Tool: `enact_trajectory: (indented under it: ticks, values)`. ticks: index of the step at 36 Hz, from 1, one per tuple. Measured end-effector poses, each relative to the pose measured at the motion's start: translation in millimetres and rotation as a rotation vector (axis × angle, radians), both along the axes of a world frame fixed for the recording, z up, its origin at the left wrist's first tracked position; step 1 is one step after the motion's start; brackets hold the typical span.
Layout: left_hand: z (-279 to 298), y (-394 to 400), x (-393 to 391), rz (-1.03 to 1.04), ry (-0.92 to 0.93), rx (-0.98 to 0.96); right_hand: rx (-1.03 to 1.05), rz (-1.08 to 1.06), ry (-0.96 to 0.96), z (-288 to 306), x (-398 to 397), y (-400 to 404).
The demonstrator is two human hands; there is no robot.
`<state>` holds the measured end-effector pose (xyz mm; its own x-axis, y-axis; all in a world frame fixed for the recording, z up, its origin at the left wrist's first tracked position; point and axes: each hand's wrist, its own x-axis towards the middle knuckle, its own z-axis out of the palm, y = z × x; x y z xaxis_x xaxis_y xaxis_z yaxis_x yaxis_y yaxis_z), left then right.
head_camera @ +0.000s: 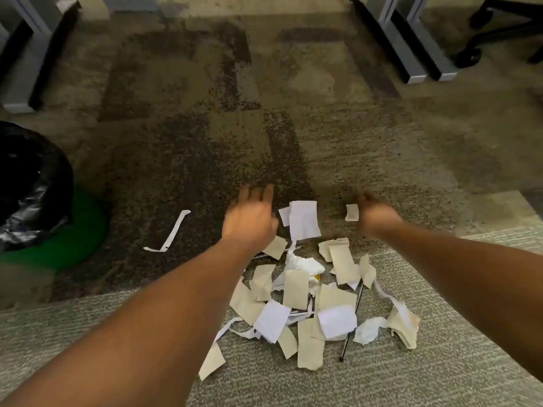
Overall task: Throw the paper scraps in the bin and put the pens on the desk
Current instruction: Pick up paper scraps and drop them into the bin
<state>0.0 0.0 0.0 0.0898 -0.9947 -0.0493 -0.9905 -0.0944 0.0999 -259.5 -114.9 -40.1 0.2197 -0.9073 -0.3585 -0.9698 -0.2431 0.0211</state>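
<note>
- Paper scraps (296,292) lie heaped on the carpet (382,142) close in front of the person — white and tan pieces, some overlapping, spread from between the two wrists back toward the near edge of the view.
- Left hand (249,218) reaches past the far-left edge of the heap, palm down, fingers extended and a little spread; it holds nothing.
- Right hand (376,214) is at the far-right edge, blurred; a small tan scrap (351,212) sits right against it, but whether the fingers pinch it or merely touch it I cannot tell.
- Both hands flank the far side of the heap, so the bulk of the paper lies nearer to the person than the hands — a gathering move would likely draw inward and toward the body.
- One pen (351,324) shows among the scraps on the right, dark and thin, its long axis running near-to-far with a slight tilt; the right hand is the nearer one to it.
- A long white strip (172,232) lies apart to the left, closer to the left hand.
- Green bin (58,239) with its black liner (29,183) stands well to the left, on the left hand's side.
</note>
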Motion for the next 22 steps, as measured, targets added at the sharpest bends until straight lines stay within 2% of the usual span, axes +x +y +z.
enact_trajectory:
  ticks: [7,17,22]
  values:
    - [-15,-14,-12,0.053,0.067,0.022,-0.043,0.002,0.036,2,-6,7]
    - [-46,-36,-46,0.136,0.214,0.199,-0.008,0.007,0.104,2,-20,15]
    - [-54,-54,-53,0.27,0.291,0.271,0.032,-0.097,0.074,-1,-18,23]
